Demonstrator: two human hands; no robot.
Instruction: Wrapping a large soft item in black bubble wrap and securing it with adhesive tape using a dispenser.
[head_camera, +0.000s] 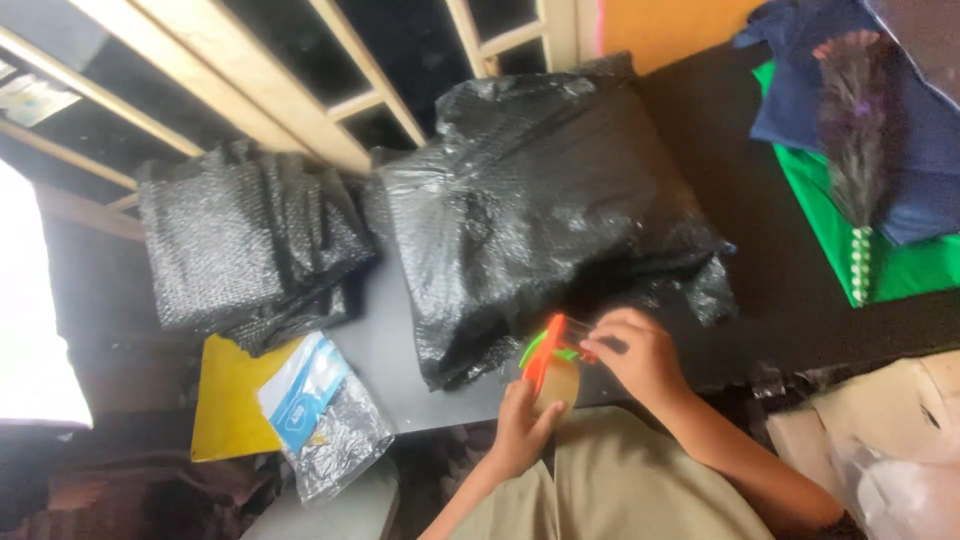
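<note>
At the near edge of a dark grey table (385, 345), seen from above, a person's two bare hands work a tape dispenser (548, 362). That dispenser is orange-red with a green part and carries a roll of brown tape (560, 385); it sits just in front of the table edge, above the person's lap in khaki trousers (610, 490). The left hand (522, 425) is closed around the roll from below, thumb against its side. The right hand (640, 352) reaches in from the right, its fingertips (592, 338) pinched together at the top of the dispenser; whether they grip the tape's end or the dispenser's frame cannot be told.

Just behind the hands lies a large package wrapped in black bubble wrap (545, 210), filling the middle of the table. To its left sits a folded stack of black bubble wrap (245, 245), touching it. Near that stack's front corner lie a yellow envelope (228, 400) and, overlapping it, a clear plastic bag with a blue-and-white label (320, 410).

Far right, well apart from the hands, a green cloth (880, 265) lies under a dark blue garment (900, 130), with a dark feathery item (852, 130) on top.
</note>
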